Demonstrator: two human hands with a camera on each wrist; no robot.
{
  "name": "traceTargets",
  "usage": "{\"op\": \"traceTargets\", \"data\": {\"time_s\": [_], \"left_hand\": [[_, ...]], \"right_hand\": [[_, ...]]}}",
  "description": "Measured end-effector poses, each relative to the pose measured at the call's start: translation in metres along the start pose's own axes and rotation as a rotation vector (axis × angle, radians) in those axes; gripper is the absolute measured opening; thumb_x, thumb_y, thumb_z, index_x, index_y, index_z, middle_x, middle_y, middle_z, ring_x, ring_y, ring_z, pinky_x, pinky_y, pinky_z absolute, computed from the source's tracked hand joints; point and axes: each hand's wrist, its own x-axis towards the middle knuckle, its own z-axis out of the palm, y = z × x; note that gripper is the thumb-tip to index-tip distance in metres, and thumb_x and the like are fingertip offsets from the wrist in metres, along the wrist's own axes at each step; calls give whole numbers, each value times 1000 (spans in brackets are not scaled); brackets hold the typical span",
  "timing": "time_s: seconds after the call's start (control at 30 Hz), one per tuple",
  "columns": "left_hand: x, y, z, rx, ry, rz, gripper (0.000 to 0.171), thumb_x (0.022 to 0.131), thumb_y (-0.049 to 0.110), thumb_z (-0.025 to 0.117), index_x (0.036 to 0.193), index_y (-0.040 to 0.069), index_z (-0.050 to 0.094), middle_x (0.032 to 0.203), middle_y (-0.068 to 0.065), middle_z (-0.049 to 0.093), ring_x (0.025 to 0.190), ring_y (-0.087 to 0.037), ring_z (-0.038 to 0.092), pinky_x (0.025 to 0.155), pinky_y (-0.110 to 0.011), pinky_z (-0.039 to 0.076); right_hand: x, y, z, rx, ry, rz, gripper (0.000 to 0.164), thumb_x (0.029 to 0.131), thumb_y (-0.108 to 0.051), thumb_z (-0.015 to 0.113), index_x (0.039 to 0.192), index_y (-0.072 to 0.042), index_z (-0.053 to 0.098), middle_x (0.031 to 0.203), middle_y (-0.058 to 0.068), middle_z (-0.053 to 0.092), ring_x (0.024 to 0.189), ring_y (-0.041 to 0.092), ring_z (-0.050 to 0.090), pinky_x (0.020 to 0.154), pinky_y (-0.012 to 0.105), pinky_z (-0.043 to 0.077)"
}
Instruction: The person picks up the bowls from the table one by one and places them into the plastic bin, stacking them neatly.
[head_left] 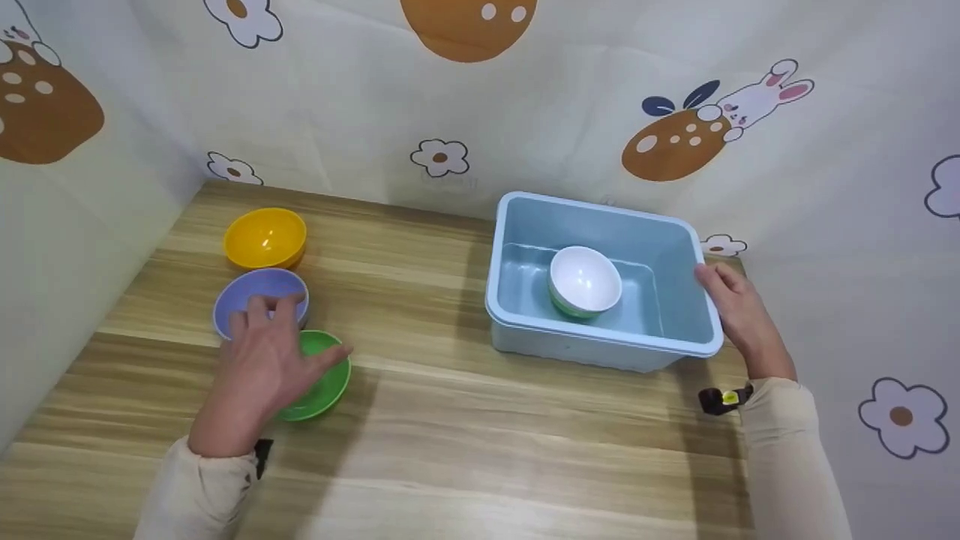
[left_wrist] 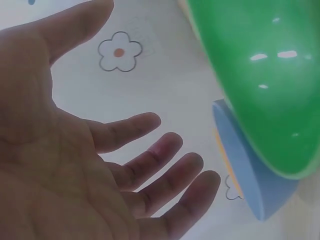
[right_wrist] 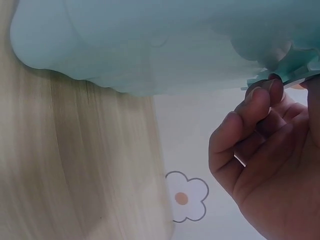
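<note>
At least four bowls: yellow one point(head_left: 266, 238), purple one point(head_left: 259, 282), green one point(head_left: 324, 391), white-lined one point(head_left: 586, 277). One blue box point(head_left: 570, 346), one table point(head_left: 450, 450). One left hand point(head_left: 266, 367), one right hand point(head_left: 739, 311). Head view: six printed flowers point(head_left: 440, 157), two rabbits point(head_left: 746, 106).

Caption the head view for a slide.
Left grip above violet bowl and green bowl; right grip holding a light-blue bin at its right end, white-and-green bowl inside.

Small glare spots dot the green bowl point(left_wrist: 270, 100).

Tabletop point(head_left: 420, 315) between green bowl point(head_left: 321, 386) and bin point(head_left: 566, 347) lies free; bin walls point(head_left: 600, 234) obstruct.
</note>
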Motion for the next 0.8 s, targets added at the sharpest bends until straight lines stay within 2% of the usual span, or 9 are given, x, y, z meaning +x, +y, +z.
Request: {"op": "traceTargets", "data": {"time_s": [0.27,0.47,0.67,0.8], "left_hand": [[-8,-8,13,-22,14,-35,94,84,54,75,144,-10,42,134,-44,36,113,-58,38,89,-73,43],[-11,-8,19,-7,-1,-48,92,84,55,75,142,-8,44,131,-41,37,109,-55,39,83,-69,45],[-12,-4,22,8,-21,-20,96,83,60,74,144,-8,43,133,-41,37,111,-56,39,89,-74,42],[-13,-3,24,13,-28,-12,102,79,67,75,144,-5,45,135,-40,38,114,-56,39,93,-77,39]], "right_hand": [[-1,1,2,16,12,-9,58,103,-65,34,126,-15,51,118,7,57,94,13,62,76,26,57],[-1,0,3,19,26,-34,55,104,-62,35,122,-13,53,112,4,58,88,11,63,73,26,56],[-1,1,1,8,16,-14,60,103,-64,33,127,-13,52,111,5,58,86,11,64,72,27,57],[0,2,1,1,12,-11,62,104,-64,32,131,-11,51,113,5,58,89,12,63,73,27,57]]}}
